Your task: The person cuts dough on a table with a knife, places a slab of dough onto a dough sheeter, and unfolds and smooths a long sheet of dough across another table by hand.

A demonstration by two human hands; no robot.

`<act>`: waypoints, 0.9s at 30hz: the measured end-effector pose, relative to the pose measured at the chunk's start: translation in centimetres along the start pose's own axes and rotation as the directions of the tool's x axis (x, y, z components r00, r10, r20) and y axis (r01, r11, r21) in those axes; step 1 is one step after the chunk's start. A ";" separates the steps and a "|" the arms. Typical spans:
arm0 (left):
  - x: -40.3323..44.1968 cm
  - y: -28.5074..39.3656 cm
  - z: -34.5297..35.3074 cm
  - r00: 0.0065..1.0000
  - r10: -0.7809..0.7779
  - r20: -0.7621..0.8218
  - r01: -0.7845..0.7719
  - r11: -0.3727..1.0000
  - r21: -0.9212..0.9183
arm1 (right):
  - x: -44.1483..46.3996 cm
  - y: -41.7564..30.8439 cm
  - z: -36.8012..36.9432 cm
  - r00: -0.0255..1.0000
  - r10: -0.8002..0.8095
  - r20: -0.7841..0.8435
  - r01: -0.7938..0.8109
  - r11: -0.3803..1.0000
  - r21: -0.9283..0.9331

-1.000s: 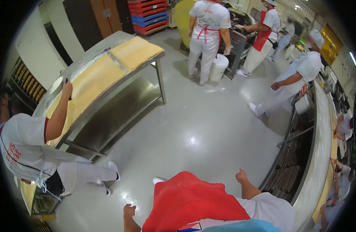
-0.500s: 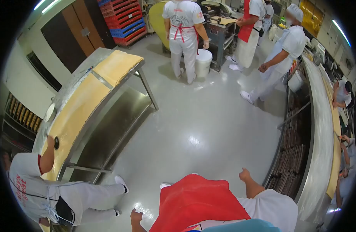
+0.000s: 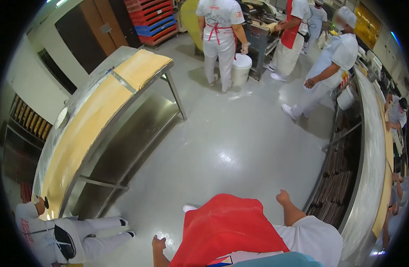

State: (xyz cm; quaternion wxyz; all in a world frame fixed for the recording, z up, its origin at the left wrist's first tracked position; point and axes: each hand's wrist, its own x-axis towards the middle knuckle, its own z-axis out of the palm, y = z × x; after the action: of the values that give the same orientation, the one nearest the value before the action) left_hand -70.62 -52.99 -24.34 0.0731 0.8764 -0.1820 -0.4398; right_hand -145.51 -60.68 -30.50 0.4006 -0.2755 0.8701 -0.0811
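Note:
My left hand hangs low beside my red apron, its fingers loosely curled; I see nothing in it. On the other side, my right hand is held out over the grey floor with its fingers folded in, also with no object visible. Neither hand touches anything. The closest work surface to my left is a metal table carrying a long yellow dough sheet and a shorter dough piece at its far end.
A co-worker at the left table holds a small dark tool. Several people stand ahead near a machine and a white bucket. Along the right runs a long table with dough. Red and blue crates are stacked at the back.
My view has shifted slightly, so the left table and the people ahead appear farther right. The left co-worker appears lower in view. Both my hands stay empty-looking and nearly in place.

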 end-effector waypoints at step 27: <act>11.2 -1.6 -5.2 0.943 0.317 0.104 -0.330 0.838 0.435 | -3.8 -7.9 3.5 0.947 -0.293 -0.134 0.233 0.910 -0.343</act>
State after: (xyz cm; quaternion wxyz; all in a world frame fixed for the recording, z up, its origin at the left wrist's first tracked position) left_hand -59.94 -55.94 -29.96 -0.0596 0.8200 -0.4242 -0.3797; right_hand -137.58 -64.93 -27.46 0.2538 -0.4439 0.8592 -0.0160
